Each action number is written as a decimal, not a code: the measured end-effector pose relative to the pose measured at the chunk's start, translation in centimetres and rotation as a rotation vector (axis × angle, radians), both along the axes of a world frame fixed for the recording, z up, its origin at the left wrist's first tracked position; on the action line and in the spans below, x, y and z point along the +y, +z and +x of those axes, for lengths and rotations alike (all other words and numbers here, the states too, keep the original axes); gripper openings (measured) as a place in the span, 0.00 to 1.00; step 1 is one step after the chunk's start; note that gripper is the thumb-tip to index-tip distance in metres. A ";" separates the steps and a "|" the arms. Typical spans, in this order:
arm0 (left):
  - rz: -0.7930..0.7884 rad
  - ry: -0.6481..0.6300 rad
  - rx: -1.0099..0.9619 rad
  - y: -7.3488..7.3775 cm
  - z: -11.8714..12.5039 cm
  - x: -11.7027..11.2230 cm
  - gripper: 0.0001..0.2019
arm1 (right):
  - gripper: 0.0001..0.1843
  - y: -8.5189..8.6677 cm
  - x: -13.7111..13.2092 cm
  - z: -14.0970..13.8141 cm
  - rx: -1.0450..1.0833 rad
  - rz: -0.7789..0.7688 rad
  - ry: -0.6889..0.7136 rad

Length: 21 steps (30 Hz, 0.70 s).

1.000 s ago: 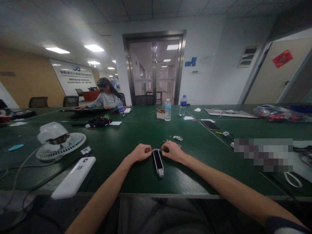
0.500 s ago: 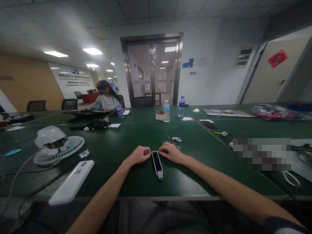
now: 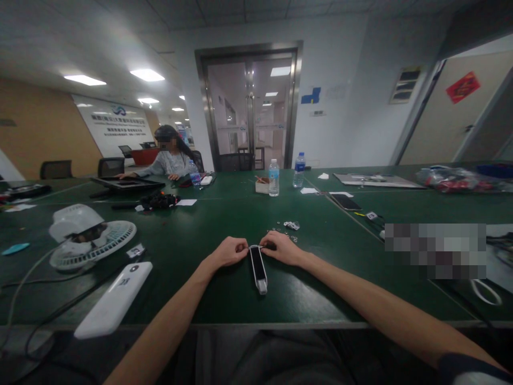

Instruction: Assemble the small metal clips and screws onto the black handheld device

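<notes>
A slim black and silver device [image 3: 258, 266] lies lengthwise on the green table [image 3: 224, 214], pointing toward me. My left hand [image 3: 229, 251] is curled closed at the left of its far end, fingertips pinched against it. My right hand [image 3: 280, 248] is closed at the right of that same end, pinching something small and dark that I cannot make out. A scatter of small metal parts [image 3: 289, 226] lies just beyond my right hand.
A white desk fan [image 3: 90, 238] lies on its back at left with a cable. A white power bank [image 3: 114, 298] rests near the front edge. Two water bottles [image 3: 274, 178] and a small box stand mid-table. A phone [image 3: 346, 201] lies right. A person sits at the far left.
Both hands stay at the device's far end. Only the view has shifted slightly.
</notes>
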<state>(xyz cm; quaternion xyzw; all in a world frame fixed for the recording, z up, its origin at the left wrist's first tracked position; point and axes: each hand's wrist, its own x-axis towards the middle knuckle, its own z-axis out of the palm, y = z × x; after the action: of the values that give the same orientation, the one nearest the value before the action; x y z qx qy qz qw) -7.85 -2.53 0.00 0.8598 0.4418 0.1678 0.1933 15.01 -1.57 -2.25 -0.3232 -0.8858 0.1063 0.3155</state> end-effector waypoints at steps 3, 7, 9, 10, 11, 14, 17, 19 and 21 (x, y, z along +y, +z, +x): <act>0.007 0.011 0.002 -0.1 0.0 0.0 0.10 | 0.06 0.0 0.1 0.0 -0.003 0.017 -0.005; 0.025 0.017 -0.006 -0.3 0.0 0.0 0.10 | 0.06 0.0 0.2 -0.1 -0.014 0.029 -0.019; 0.042 0.019 -0.015 -0.4 -0.1 0.0 0.11 | 0.06 0.0 0.2 -0.1 -0.019 0.039 -0.028; 0.048 0.022 -0.016 -0.5 -0.1 0.0 0.11 | 0.06 0.0 0.2 -0.1 -0.023 0.043 -0.031; 0.052 0.026 -0.017 -0.5 -0.1 0.0 0.11 | 0.06 0.0 0.2 -0.1 -0.026 0.045 -0.033; 0.053 0.042 -0.015 -0.6 -0.1 0.1 0.12 | 0.05 -0.1 0.1 -0.2 -0.029 0.052 -0.037; 0.053 0.045 -0.015 -0.7 0.0 0.1 0.12 | 0.06 0.0 0.1 -0.1 -0.029 0.045 -0.030; 0.043 0.046 -0.013 -0.6 -0.1 0.1 0.12 | 0.09 0.4 0.4 0.3 -0.031 0.044 -0.033; 0.016 0.042 -0.013 -0.5 -0.1 0.0 0.12 | 0.11 1.1 0.9 1.3 -0.021 0.069 -0.073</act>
<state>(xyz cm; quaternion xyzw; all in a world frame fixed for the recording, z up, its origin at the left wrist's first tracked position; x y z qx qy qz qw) -7.95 -2.50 -0.49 0.8506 0.4573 0.1809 0.1859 16.27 -0.67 -1.17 -0.3455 -0.8798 0.0609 0.3207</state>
